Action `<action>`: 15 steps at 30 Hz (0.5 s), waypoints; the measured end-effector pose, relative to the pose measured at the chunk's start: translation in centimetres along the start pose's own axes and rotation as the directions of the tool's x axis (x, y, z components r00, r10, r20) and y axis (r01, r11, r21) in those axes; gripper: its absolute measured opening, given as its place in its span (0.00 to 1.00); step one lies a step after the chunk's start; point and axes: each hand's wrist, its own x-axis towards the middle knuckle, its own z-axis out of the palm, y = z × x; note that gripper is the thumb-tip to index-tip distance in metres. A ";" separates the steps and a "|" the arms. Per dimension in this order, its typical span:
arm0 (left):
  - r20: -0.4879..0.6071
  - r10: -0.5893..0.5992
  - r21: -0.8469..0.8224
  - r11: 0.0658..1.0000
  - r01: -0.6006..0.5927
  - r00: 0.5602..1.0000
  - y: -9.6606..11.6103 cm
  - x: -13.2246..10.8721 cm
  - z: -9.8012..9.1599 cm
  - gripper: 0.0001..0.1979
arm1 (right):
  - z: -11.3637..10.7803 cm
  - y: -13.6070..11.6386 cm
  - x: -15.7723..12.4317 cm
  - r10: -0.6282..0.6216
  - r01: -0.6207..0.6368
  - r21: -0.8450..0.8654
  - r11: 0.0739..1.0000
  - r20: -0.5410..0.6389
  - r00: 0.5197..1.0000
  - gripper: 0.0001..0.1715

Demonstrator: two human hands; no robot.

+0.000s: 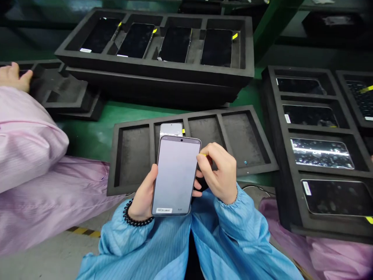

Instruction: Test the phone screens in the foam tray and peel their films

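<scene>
Blue sleeves point(163, 241) fill the bottom of the view, with a black beaded bracelet point(136, 221) on the left wrist. Left hand point(142, 196) is closed around a phone point(176, 175) from its left side and underneath. It holds the phone upright, screen toward the camera, above the lap and in front of a dark foam tray point(134, 155) with 4 slots. Screen glows pale grey, with a small label near its bottom edge.

Right hand point(220, 175) is curled, thumb and forefinger pinched on a yellow tab point(202, 154) at the phone's right edge, near the top. Judging by this grip, the step in hand looks like peeling a film by that tab. A clean pull would call for a firm left-hand hold and a steady pinch.

1 slot behind the phone holds another handset point(171, 128). Further back, a stacked tray point(157, 70) carries 4 dark phones, and a right-hand tray point(275, 128) holds more. A co-worker's pink sleeve point(26, 136) rests at left by the green table point(87, 132).
</scene>
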 end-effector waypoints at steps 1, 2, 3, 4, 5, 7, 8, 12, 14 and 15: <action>0.006 -0.001 0.009 1.000 0.001 1.000 -0.1 -0.2 0.0 0.36 | -0.1 -0.1 0.1 -0.050 0.049 -0.026 0.998 -0.014 0.999 0.16; 0.021 -0.005 0.008 1.000 0.005 1.000 -0.3 -0.5 0.0 0.37 | -0.3 -0.2 0.1 -0.110 0.109 -0.043 0.993 -0.022 0.994 0.16; 0.040 -0.014 -0.002 1.000 0.014 0.999 -0.5 -0.7 -0.1 0.38 | -0.4 -0.3 0.0 -0.179 0.177 -0.051 0.983 -0.032 0.983 0.15; 0.053 -0.029 -0.018 0.999 0.030 0.998 -0.7 -1.0 -0.3 0.39 | -0.5 -0.3 -0.1 -0.253 0.251 -0.048 0.967 -0.032 0.967 0.14; 0.048 -0.040 -0.037 0.998 0.042 0.998 -1.0 -1.2 -0.5 0.38 | -0.5 -0.3 -0.2 -0.322 0.321 -0.036 0.946 -0.036 0.946 0.13; -0.016 -0.022 -0.064 0.998 0.021 1.000 -1.7 -1.5 -0.8 0.34 | -0.5 -0.5 -0.6 -0.430 0.430 -0.006 0.903 -0.057 0.901 0.11; -0.061 -0.001 -0.070 0.998 -0.004 0.998 -2.1 -1.6 -0.9 0.33 | -0.4 -0.6 -0.9 -0.463 0.465 0.007 0.885 -0.076 0.883 0.10; -0.092 0.017 -0.073 0.997 -0.024 0.996 -2.8 -1.7 -0.2 0.36 | -0.4 -1.4 -1.8 -0.497 0.507 0.041 0.861 -0.146 0.856 0.12; -0.042 0.001 -0.085 0.996 -0.005 0.999 -2.8 -1.6 0.5 0.38 | -0.7 -1.9 -2.1 -0.485 0.498 0.054 0.866 -0.156 0.861 0.13; -0.026 -0.003 -0.096 0.995 0.001 1.000 -2.8 -1.6 0.8 0.38 | -0.8 -2.0 -2.2 -0.480 0.494 0.062 0.868 -0.158 0.863 0.13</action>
